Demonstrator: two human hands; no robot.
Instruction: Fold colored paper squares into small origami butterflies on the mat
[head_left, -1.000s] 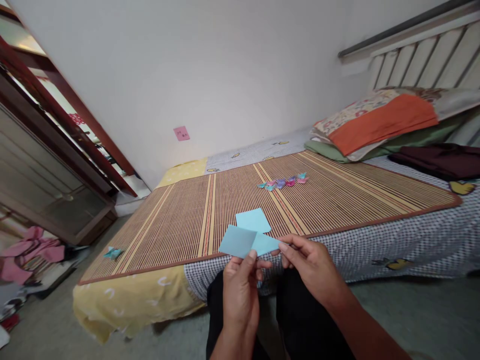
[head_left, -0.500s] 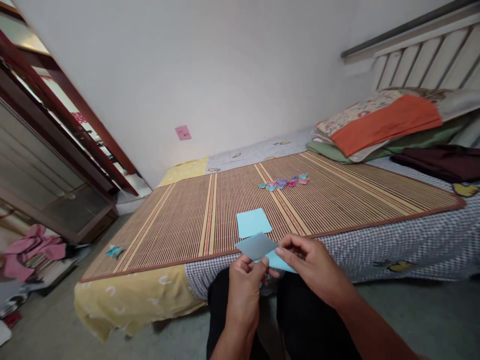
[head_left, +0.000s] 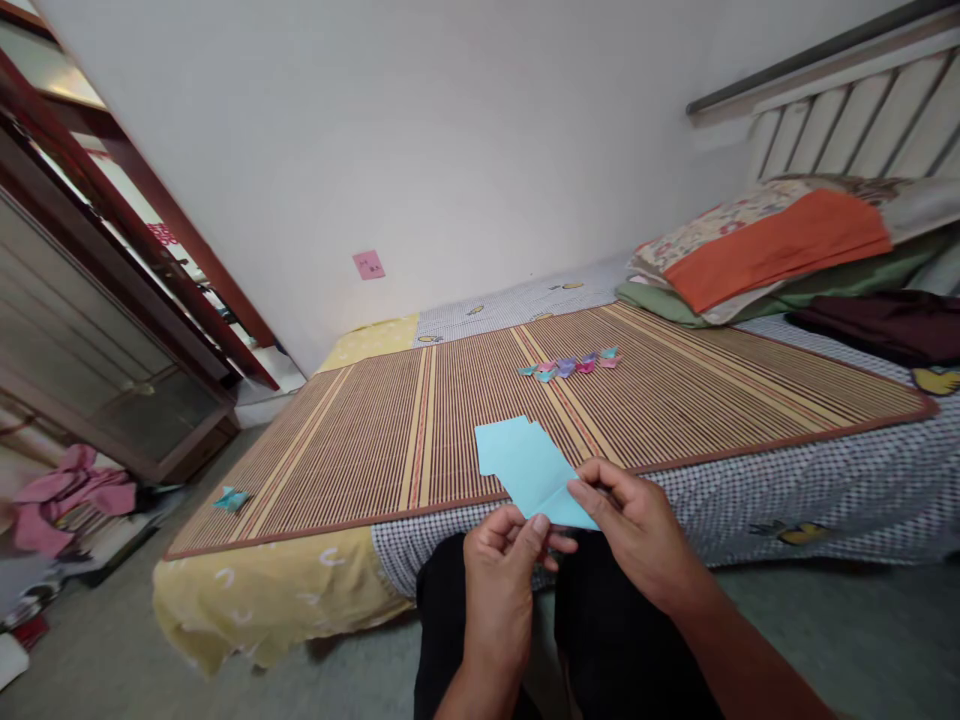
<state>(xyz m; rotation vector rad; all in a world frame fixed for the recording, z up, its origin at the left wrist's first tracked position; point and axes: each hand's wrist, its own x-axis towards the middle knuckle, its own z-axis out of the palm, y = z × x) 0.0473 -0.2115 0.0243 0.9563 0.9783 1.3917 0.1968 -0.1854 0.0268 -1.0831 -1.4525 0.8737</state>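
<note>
Above my knees I hold a light blue sheet of paper (head_left: 541, 468) with a crease across its lower part. My left hand (head_left: 506, 560) pinches its bottom corner between thumb and fingers. On the right edge, my right hand (head_left: 630, 510) grips the paper with thumb on top and fingers behind. Just beyond it, partly covered by the held sheet, more light blue paper (head_left: 496, 440) lies on the striped mat (head_left: 360, 440). Farther back sits a row of small folded paper pieces (head_left: 570, 367) in blue, pink and purple.
A blue folded paper piece (head_left: 232, 499) rests near the mat's left front corner. Pillows (head_left: 780, 245) and dark folded cloth (head_left: 885, 325) occupy the bed's right end. The white wall (head_left: 465, 150) carries a pink note (head_left: 368, 265). Pink cloth (head_left: 71, 500) lies at far left.
The held paper has opened out from its folded-over state; its upper flap now extends up and away, overlapping the paper on the mat. Both hands keep their grip, shifted slightly.
</note>
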